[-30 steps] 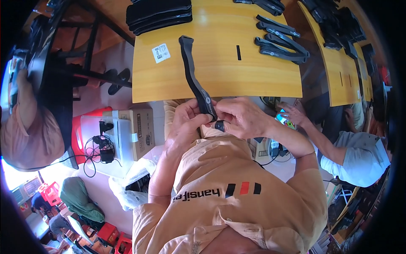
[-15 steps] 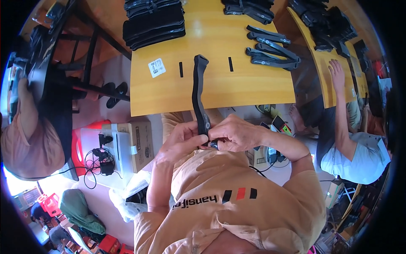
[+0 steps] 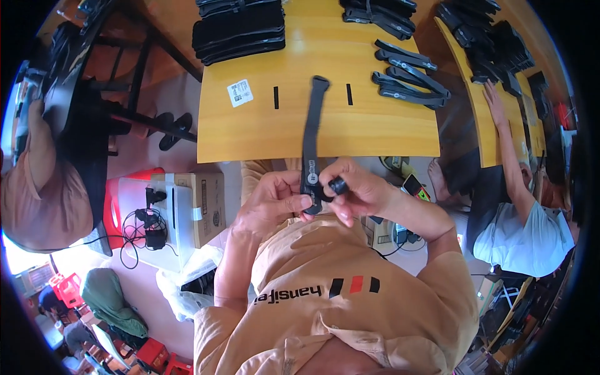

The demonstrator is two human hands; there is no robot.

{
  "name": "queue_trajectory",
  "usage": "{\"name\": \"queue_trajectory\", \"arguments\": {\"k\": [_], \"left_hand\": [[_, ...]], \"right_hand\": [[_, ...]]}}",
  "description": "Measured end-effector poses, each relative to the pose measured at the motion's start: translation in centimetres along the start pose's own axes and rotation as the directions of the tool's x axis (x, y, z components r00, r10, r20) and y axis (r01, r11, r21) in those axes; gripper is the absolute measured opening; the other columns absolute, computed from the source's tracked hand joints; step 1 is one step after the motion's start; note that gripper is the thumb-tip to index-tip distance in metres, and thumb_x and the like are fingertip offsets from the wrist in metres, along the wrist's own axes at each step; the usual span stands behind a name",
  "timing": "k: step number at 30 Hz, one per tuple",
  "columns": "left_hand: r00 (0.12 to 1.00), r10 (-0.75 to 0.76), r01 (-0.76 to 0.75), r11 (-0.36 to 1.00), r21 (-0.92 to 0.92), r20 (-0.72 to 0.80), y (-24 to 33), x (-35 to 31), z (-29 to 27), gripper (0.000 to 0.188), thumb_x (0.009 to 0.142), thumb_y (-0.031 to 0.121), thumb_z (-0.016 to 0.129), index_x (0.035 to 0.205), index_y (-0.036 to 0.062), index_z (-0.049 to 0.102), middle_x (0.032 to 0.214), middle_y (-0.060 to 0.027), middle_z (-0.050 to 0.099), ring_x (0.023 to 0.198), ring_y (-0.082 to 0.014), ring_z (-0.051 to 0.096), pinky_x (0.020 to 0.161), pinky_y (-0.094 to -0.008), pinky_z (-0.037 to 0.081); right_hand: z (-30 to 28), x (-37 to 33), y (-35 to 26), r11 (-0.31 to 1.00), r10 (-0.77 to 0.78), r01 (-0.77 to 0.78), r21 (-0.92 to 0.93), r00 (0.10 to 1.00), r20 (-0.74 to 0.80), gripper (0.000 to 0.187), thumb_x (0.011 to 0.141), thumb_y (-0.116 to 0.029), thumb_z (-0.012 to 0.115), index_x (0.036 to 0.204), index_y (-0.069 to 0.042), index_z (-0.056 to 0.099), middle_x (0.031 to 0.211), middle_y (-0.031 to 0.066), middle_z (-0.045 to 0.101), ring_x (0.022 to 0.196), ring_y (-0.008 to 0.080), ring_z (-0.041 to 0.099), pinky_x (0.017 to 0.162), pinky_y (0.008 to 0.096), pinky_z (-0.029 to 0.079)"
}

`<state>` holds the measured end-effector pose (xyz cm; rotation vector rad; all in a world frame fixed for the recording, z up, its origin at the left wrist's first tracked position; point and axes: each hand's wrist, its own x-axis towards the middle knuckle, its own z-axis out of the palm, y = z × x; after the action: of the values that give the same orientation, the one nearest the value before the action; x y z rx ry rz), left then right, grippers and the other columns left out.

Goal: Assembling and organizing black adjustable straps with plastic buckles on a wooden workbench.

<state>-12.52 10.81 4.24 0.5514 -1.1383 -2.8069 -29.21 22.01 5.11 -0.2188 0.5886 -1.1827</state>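
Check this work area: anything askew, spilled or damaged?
No visible spill or damage, the strap in the left hand included. Untidy, though: loose straps on the right of the table splay at angles, unlike the neat black stack at left, and black cable lies tangled on the pale bin.

A cardboard box [image 3: 211, 200] and a white plastic bag [image 3: 174, 287] sit near tangled black cords [image 3: 149, 219].

The left hand [image 3: 275, 199] is in a pinching pose; the right hand [image 3: 362, 190], curled, is just beside it; the right arm [image 3: 425, 215] is bent.
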Motion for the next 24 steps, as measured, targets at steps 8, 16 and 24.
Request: {"name": "queue_trajectory", "arguments": {"k": [8, 16, 24], "left_hand": [[0.967, 0.074, -0.039, 0.988, 0.148, -0.244, -0.3, 0.4, -0.5, 0.022, 0.079, 0.002, 0.062, 0.099, -0.0042, 0.058, 0.082, -0.0061, 0.062, 0.069, -0.0095, 0.059, 0.062, -0.021, 0.047], [0.996, -0.021, 0.037, 0.982, 0.187, -0.089, -0.1, 0.0, -0.6, 0.02, 0.084, 0.007, 0.059, 0.102, -0.001, 0.056, 0.084, -0.0011, 0.059, 0.072, -0.0067, 0.055, 0.062, -0.0189, 0.045], [0.926, -0.296, 0.04, 0.693, 0.72, 0.234, 1.8, -5.3, -3.4, 0.019, 0.089, 0.014, 0.056, 0.093, -0.0044, 0.056, 0.077, -0.006, 0.057, 0.074, -0.0106, 0.055, 0.061, -0.0272, 0.043]], "right_hand": [[-0.2, 0.3, -0.5, 0.696, -0.243, 0.152, -0.702, 0.969, -0.031, 0.02, 0.082, -0.014, 0.061, 0.07, -0.001, 0.054, 0.056, 0.0045, 0.052, 0.046, 0.0109, 0.053, 0.04, 0.0207, 0.037], [-0.8, 0.6, 0.3, 0.295, -0.362, 0.282, -0.913, 0.917, 0.166, 0.014, 0.086, -0.013, 0.055, 0.084, 0.0, 0.059, 0.058, 0.0053, 0.05, 0.048, 0.0077, 0.046, 0.043, 0.0247, 0.033], [-0.2, -4.8, -4.1, 0.733, -0.155, -0.032, -0.68, 0.965, -0.212, 0.019, 0.082, -0.006, 0.046, 0.083, 0.004, 0.062, 0.054, -0.0006, 0.047, 0.04, 0.0026, 0.04, 0.038, 0.0169, 0.029]]}}
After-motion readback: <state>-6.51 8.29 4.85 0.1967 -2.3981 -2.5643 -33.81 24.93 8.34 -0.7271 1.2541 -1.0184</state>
